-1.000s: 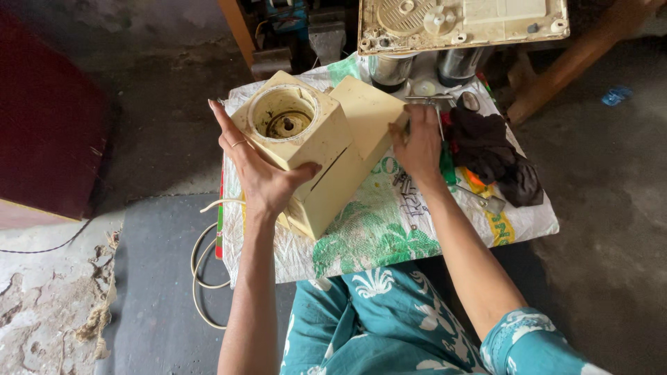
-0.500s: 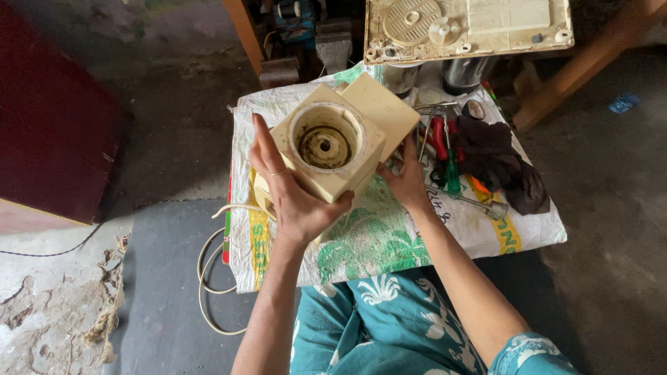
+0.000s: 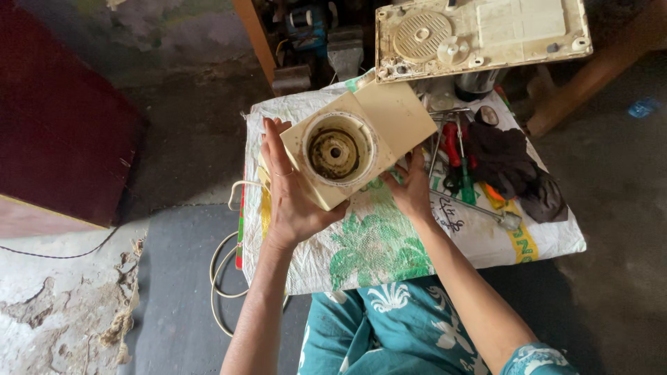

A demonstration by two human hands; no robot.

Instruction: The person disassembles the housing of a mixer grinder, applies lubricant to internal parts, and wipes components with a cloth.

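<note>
Both hands support the cream appliance housing over the woven sack.

I see my left hand [image 3: 295, 201] spread wide, palm cupping the cream housing [image 3: 358, 142] at its 8 o'clock edge. My right hand [image 3: 411, 191], fingers extended, braces it from 4 o'clock. The housing's round, grimy recess faces up. Hand tools [image 3: 455, 156] and a dark rag [image 3: 504, 163] lie at 3 o'clock on the woven sack [image 3: 389, 243].

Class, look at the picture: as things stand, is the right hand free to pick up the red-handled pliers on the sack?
Probably not at once. The right hand is pressed under the cream appliance base, helping the left hand hold it up. The pliers lie close beside it, uncovered, so the way looks open if it lets go.
</note>
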